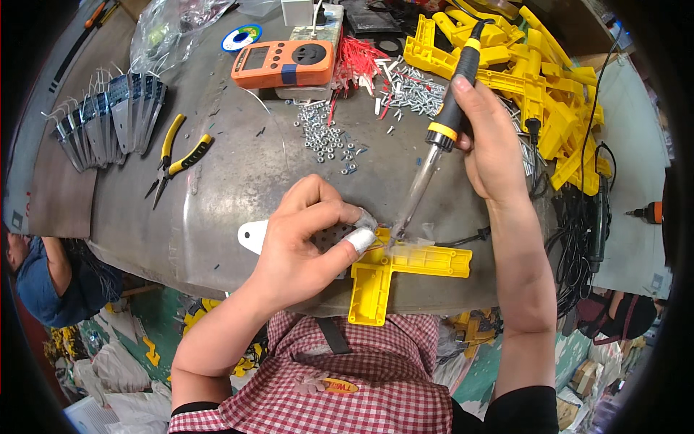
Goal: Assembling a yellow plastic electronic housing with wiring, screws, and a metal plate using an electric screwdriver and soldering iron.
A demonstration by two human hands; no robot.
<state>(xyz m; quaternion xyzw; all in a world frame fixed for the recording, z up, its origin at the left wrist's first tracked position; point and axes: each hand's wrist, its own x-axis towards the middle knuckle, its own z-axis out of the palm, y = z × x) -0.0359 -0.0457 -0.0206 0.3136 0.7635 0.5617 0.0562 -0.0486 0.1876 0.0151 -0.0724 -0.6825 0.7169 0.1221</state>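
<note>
Your 2 hands are apart: right hand [488, 137] clamped on the iron [442, 130], tip down at the yellow shell [434, 262] near the bench [238, 188]'s front edge. Left hand [300, 239] is pinching just beside the shell, can't tell on what. Nuts [323, 134] and an orange meter [289, 72] sit farther back, 1 pair of pliers [172, 166] off left.

From where I stand, red-and-white checks cover the apron [275, 383], with black sleeves [524, 412]. The soldering iron [450, 112] has a black handle banded yellow; the plastic housing [430, 261] is yellow, the multimeter [278, 62] orange.
</note>
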